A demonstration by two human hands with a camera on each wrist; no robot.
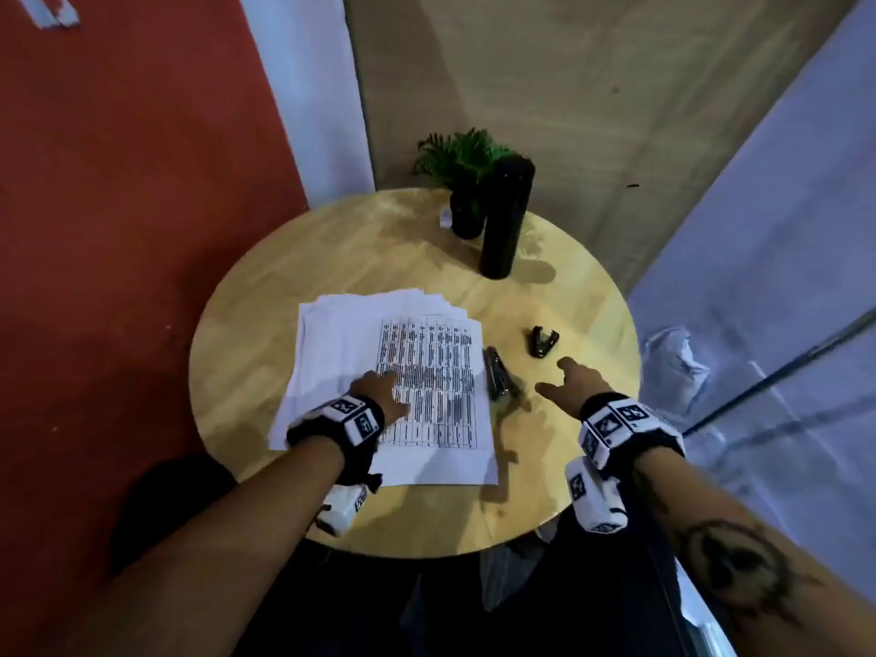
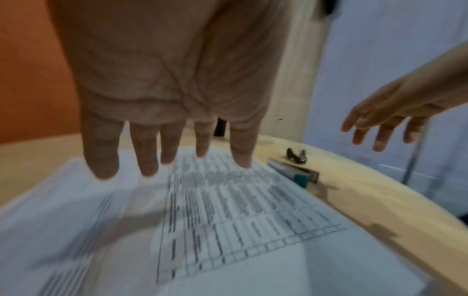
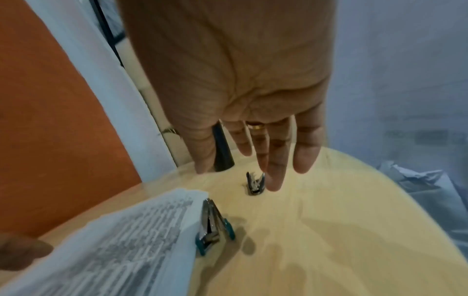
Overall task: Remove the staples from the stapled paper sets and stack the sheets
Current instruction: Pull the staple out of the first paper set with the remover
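I see the paper sets (image 1: 379, 372) lying fanned in a loose pile on the left half of the round wooden table (image 1: 426, 523), the top sheet printed with a table. My left hand (image 1: 377, 393) is over that top sheet with fingers (image 2: 145, 154) straight and spread, gripping nothing; contact with the paper cannot be confirmed. My right hand (image 1: 576, 384) is above bare tabletop, fingers extended and apart, holding nothing. The staple remover (image 1: 543, 342) lies on the table just beyond its fingertips. A stapler (image 1: 497, 377) lies against the pile's right edge. A black bottle (image 1: 505, 220) and potted plant (image 1: 462, 173) stand at the far rim.
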